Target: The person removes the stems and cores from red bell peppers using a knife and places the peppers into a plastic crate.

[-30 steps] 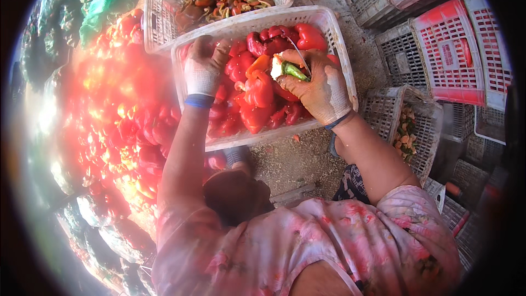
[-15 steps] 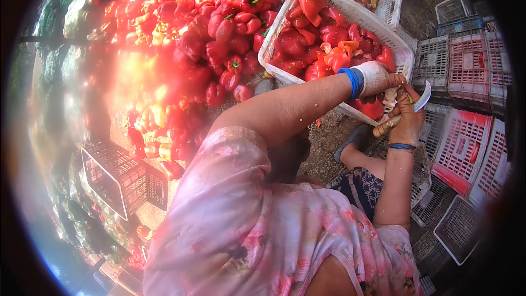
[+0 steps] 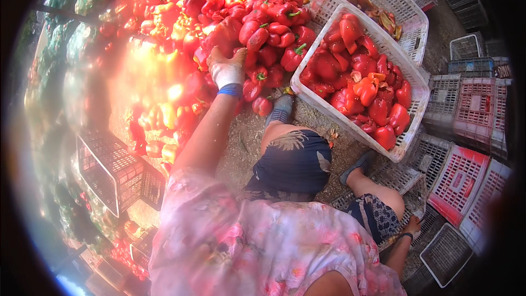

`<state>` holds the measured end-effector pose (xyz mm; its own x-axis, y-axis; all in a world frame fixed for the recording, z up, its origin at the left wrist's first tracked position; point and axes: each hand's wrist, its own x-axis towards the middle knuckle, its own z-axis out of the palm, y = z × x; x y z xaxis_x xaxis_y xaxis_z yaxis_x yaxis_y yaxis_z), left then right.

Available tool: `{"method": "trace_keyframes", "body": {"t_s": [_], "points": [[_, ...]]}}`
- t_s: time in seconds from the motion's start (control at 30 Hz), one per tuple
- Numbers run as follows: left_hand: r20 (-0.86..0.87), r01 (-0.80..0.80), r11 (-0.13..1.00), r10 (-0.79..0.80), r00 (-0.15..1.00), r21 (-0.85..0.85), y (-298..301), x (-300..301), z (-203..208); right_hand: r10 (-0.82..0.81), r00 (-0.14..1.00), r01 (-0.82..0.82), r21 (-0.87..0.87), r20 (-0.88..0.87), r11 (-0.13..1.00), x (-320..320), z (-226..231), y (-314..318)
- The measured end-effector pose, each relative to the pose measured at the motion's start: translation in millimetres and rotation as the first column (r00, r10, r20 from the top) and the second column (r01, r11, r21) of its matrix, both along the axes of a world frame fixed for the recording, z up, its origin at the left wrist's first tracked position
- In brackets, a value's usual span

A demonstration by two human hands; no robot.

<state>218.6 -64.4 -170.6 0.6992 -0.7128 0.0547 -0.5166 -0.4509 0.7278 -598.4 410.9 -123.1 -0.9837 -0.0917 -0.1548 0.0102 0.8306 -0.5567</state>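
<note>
My left hand (image 3: pixel 227 70), in a whitish glove with a blue band at the wrist, is stretched out to the heap of red bell peppers. Its thumb and fingers close around a large red bell pepper (image 3: pixel 224 35) at the heap's near side. Low on the right, beside my knee, is my right hand (image 3: pixel 410 228) with a dark band at its wrist. Its fingers look curled, and what they hold is too small to make out. In front of me a white plastic crate (image 3: pixel 350 140) holds cut red peppers (image 3: pixel 366 90).
Behind that crate stands another white crate (image 3: pixel 415 38) with pepper scraps. Stacked crates (image 3: pixel 459 178) line the right side, close to my right arm. At the left an open crate (image 3: pixel 112 172) lies tipped near filled green net bags (image 3: pixel 76 77).
My left hand has gone from above the crate to the pepper heap on the left. The right hand has dropped down beside my knee; the curved knife it held no longer shows.
</note>
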Motion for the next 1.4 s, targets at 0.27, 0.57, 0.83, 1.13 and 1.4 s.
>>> {"method": "trace_keyframes", "body": {"t_s": [0.27,0.57,0.83,1.13,1.4], "points": [[-0.220,-0.248,0.935,0.305,0.926,0.255,-74,129,-121,-0.090,0.996,0.086,-0.120,-0.029,0.989,60,56,-154],[-0.127,-0.156,0.949,0.197,0.972,0.275,-61,61,-44,0.351,0.931,-0.365,-0.183,-0.104,0.913,116,71,-238],[-0.188,0.319,0.910,-0.373,0.909,-0.263,-16,-60,105,0.827,0.465,-0.754,-0.349,0.317,0.557,407,164,-390],[-0.248,0.562,0.641,-0.745,0.619,-0.522,15,-220,211,0.943,0.214,-0.949,-0.284,-0.255,0.139,456,191,-408],[-0.428,0.519,0.693,-0.719,0.548,-0.500,37,-271,230,0.974,0.227,-0.934,-0.279,0.016,0.222,405,157,-370]]}}
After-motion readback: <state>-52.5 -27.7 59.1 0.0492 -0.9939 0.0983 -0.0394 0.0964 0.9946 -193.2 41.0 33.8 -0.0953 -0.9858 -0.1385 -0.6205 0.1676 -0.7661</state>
